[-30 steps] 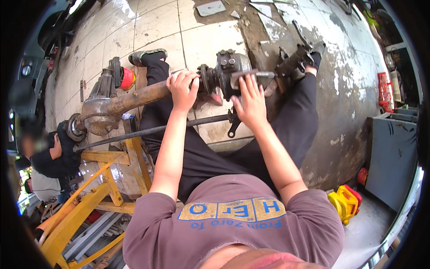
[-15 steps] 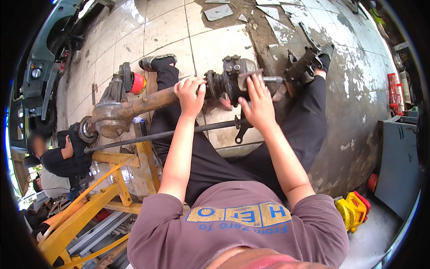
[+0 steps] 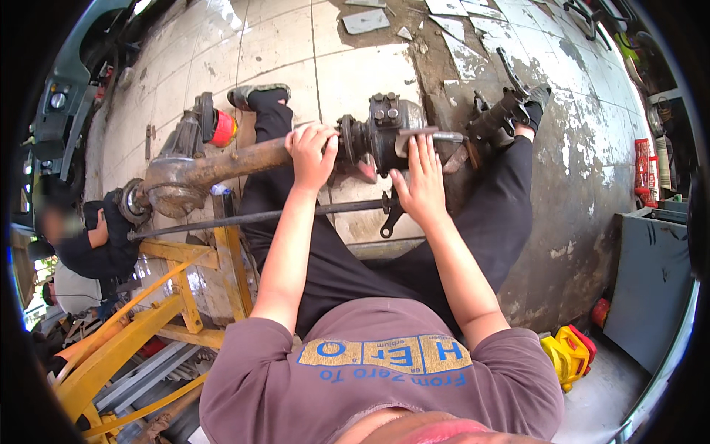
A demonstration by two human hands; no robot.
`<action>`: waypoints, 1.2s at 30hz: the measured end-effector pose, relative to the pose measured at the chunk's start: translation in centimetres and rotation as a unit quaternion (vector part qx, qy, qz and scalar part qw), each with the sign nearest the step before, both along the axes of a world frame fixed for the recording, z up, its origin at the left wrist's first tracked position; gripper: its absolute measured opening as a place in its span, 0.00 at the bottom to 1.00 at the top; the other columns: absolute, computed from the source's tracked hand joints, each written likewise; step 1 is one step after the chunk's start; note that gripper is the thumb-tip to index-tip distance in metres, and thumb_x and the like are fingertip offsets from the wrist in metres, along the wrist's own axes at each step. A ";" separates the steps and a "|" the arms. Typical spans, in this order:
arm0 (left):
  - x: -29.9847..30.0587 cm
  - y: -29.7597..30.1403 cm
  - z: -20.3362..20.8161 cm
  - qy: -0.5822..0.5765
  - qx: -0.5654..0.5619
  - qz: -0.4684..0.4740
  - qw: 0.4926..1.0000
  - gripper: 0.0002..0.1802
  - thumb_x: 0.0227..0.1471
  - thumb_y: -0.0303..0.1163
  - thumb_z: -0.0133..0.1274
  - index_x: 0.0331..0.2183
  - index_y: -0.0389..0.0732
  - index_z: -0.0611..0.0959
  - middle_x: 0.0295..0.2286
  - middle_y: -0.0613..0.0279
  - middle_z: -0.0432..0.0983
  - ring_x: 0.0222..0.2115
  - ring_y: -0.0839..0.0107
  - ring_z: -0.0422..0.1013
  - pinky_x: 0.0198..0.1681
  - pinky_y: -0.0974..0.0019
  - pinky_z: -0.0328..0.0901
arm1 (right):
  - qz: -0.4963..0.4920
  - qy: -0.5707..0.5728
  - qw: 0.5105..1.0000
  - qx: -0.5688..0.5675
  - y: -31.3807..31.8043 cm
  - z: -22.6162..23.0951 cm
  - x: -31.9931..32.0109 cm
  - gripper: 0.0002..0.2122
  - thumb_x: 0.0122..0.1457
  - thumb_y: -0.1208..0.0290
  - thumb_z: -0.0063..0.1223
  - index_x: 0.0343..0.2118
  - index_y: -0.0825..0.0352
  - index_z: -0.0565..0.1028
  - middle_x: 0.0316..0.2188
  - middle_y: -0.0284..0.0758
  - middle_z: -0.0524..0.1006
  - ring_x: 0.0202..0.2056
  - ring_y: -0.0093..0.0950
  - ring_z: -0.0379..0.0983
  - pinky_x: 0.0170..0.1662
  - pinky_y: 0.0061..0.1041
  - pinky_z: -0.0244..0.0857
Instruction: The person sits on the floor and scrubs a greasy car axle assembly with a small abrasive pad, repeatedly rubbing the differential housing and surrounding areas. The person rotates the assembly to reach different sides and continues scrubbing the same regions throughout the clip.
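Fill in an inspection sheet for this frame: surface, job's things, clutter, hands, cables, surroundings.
Surface: tiled floor, stained, worn, with broken patches.
Job's things: rusty axle assembly lying across the person's legs; dark steering gear housing at its end; thin rod beneath.
Clutter: tile shards; red canister.
Hands: left hand gripping the axle tube; right hand flat against the housing.
Cables: nothing seen.
Surroundings: yellow steel stand; yellow-red tool; seated co-worker; grey cabinet.

Vehicle repair workshop, rusty axle (image 3: 222,159), yellow steel stand (image 3: 126,348), stained floor (image 3: 577,170)
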State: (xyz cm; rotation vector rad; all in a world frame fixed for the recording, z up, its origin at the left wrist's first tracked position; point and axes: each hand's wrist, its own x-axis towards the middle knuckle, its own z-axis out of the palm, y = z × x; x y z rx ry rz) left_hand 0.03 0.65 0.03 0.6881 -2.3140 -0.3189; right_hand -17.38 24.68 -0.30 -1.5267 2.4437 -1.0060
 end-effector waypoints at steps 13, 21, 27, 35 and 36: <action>-0.3 0.0 0.2 0.021 0.011 0.008 1.000 0.08 0.65 0.41 0.61 0.38 0.52 0.92 0.43 0.71 0.87 0.55 0.64 0.77 0.64 0.50 0.57 | -0.019 0.001 1.000 -0.023 -2.7 1.2 -1.6 0.39 0.75 0.53 0.58 0.80 0.72 0.60 0.81 0.52 0.59 0.82 0.53 0.50 0.79 0.62 0.49; 0.0 0.1 0.0 0.025 0.013 0.003 1.000 0.09 0.65 0.43 0.61 0.37 0.53 0.92 0.43 0.72 0.87 0.55 0.64 0.76 0.65 0.49 0.56 | -0.003 0.016 1.000 0.011 -0.6 0.2 -0.5 0.38 0.76 0.51 0.57 0.81 0.68 0.61 0.82 0.51 0.57 0.83 0.52 0.49 0.79 0.63 0.48; 0.2 0.3 -0.3 0.019 0.036 0.000 0.999 0.08 0.64 0.43 0.61 0.38 0.54 0.92 0.43 0.71 0.86 0.57 0.63 0.76 0.67 0.48 0.55 | 0.003 0.049 0.999 -0.002 -0.3 0.0 0.1 0.39 0.75 0.52 0.59 0.80 0.69 0.61 0.82 0.50 0.58 0.83 0.52 0.50 0.78 0.63 0.51; -0.1 0.6 -0.3 0.031 0.041 -0.002 0.999 0.09 0.65 0.43 0.61 0.38 0.53 0.92 0.43 0.70 0.86 0.56 0.63 0.76 0.66 0.48 0.55 | -0.005 0.050 0.999 -0.007 -0.7 -0.1 -0.6 0.38 0.74 0.51 0.58 0.79 0.68 0.63 0.81 0.51 0.60 0.82 0.53 0.52 0.77 0.62 0.53; -0.1 0.4 -0.2 0.034 0.037 -0.003 0.999 0.09 0.65 0.43 0.61 0.38 0.53 0.92 0.42 0.71 0.86 0.56 0.63 0.76 0.66 0.48 0.55 | -0.004 0.062 0.998 -0.004 -0.4 -0.2 -0.1 0.38 0.74 0.51 0.59 0.79 0.68 0.63 0.81 0.51 0.60 0.82 0.53 0.52 0.77 0.62 0.53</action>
